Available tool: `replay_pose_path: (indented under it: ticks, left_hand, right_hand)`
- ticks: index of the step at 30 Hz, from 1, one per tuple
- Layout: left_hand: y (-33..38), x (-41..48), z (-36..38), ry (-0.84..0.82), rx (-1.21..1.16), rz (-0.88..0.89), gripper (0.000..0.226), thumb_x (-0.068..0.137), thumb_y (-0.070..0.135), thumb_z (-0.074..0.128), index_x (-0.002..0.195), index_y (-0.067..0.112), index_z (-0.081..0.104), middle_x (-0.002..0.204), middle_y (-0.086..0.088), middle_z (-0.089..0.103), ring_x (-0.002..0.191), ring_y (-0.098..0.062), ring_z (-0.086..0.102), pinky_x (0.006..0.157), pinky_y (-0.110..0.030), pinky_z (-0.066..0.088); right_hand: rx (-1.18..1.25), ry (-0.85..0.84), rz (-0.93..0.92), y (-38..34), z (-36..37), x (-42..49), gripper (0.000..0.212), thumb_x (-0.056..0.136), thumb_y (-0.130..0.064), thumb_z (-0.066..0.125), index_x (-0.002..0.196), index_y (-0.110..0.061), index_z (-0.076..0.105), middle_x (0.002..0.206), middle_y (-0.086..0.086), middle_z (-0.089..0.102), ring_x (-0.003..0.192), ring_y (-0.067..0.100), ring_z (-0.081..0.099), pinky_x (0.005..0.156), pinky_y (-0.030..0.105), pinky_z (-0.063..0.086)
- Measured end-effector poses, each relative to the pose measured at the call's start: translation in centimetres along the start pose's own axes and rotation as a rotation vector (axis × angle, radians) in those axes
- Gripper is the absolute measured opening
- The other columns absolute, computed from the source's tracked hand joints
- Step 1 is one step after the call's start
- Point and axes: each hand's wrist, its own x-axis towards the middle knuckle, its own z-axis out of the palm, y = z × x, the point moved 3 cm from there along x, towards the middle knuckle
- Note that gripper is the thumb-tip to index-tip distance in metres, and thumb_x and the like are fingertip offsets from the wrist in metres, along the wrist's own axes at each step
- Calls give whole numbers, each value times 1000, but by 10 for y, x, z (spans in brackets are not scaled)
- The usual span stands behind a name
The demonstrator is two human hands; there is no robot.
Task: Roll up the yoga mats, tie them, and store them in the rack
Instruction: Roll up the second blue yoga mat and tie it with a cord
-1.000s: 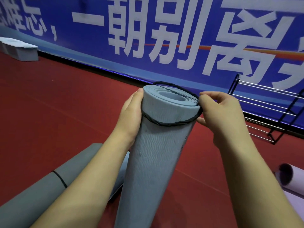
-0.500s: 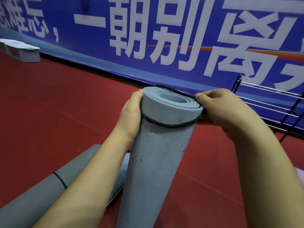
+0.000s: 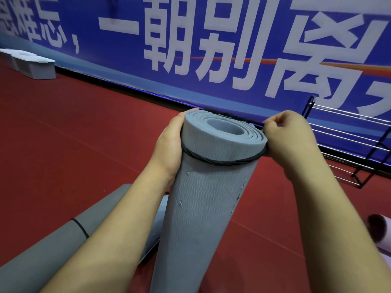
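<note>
A rolled grey-blue yoga mat [image 3: 203,208] stands upright in front of me, its spiral end facing up. A black elastic band [image 3: 220,163] circles it just below the top rim. My left hand [image 3: 169,149] grips the mat's left side near the top. My right hand [image 3: 285,136] pinches the band at the mat's right edge. A black wire rack [image 3: 347,134] stands on the floor at the right, against the wall.
A darker grey rolled mat [image 3: 53,246] with a black band lies on the red floor at the lower left. A pink rolled mat [image 3: 380,233] lies at the right edge. White blocks [image 3: 31,64] sit far left by the blue banner wall.
The band has slid from over the mat's top rim down onto its body. My right hand has shifted slightly with it; my left hand has stayed on the mat.
</note>
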Motion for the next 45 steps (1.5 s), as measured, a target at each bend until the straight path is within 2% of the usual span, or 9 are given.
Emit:
replay_pose_path:
  ticks: [6, 12, 17, 20, 26, 30, 35, 39, 45]
  left_hand:
    - [3, 0, -1, -17, 49, 4, 32, 101, 28, 45, 118, 22, 71, 117, -1, 72, 112, -16, 67, 98, -34, 50]
    - [9, -2, -2, -90, -16, -64, 45, 98, 28, 37, 88, 14, 78, 93, -7, 75, 87, -18, 68, 82, -31, 52]
    - [11, -7, 5, -127, 21, -43, 55, 99, 22, 37, 62, 24, 78, 73, 4, 73, 71, -7, 66, 70, -23, 53]
    - [10, -3, -2, -62, 68, -3, 54, 99, 16, 42, 62, 30, 79, 76, 9, 75, 74, -4, 68, 74, -22, 54]
    - [7, 2, -7, -68, 96, -23, 51, 99, 18, 44, 65, 32, 80, 81, 8, 76, 78, -5, 68, 78, -25, 53]
    - [6, 2, -9, -78, 81, -24, 52, 99, 18, 42, 67, 32, 80, 82, 8, 76, 82, -7, 68, 83, -27, 53]
    - [2, 4, -12, -47, 98, -53, 43, 98, 20, 45, 72, 26, 79, 93, 1, 76, 95, -17, 66, 99, -44, 49]
    - [1, 6, -15, -20, 106, -89, 31, 90, 28, 53, 74, 27, 79, 95, -1, 76, 95, -18, 65, 99, -44, 49]
    - [-5, 5, -11, 13, 48, -44, 33, 98, 15, 50, 85, 22, 80, 92, 3, 77, 86, -11, 69, 80, -28, 54]
  right_hand:
    - [416, -147, 69, 3, 7, -12, 16, 94, -3, 57, 85, -15, 63, 72, 7, 64, 43, 6, 51, 40, 17, 42]
    - [226, -168, -12, -3, 5, -3, 21, 90, -15, 61, 70, -11, 62, 49, -4, 54, 35, 6, 41, 36, 15, 32]
    - [152, -258, 43, 10, 18, -6, 20, 86, -4, 59, 69, 0, 50, 68, 14, 34, 66, 17, 26, 42, 22, 24]
    - [259, -186, 12, 7, 21, -11, 25, 83, -29, 54, 64, -13, 50, 62, 11, 41, 64, 17, 32, 55, 28, 32]
    - [478, -269, 153, 0, 14, -18, 53, 96, -66, 39, 80, -20, 60, 70, -3, 64, 56, 9, 56, 51, 22, 45]
    - [291, -316, -15, -9, -1, -15, 36, 91, -42, 64, 83, -7, 62, 59, -4, 57, 47, 8, 49, 44, 15, 41]
    - [29, -200, -76, -10, -7, -4, 29, 90, -23, 54, 74, 0, 59, 42, -7, 49, 36, 5, 41, 48, 23, 38]
    - [180, -275, 94, 0, 3, 0, 32, 99, -21, 51, 80, 0, 66, 60, 6, 60, 40, 7, 50, 39, 14, 42]
    - [616, -570, 389, 20, 40, -5, 24, 93, -12, 56, 105, -11, 77, 102, 10, 76, 86, 24, 70, 69, 32, 58]
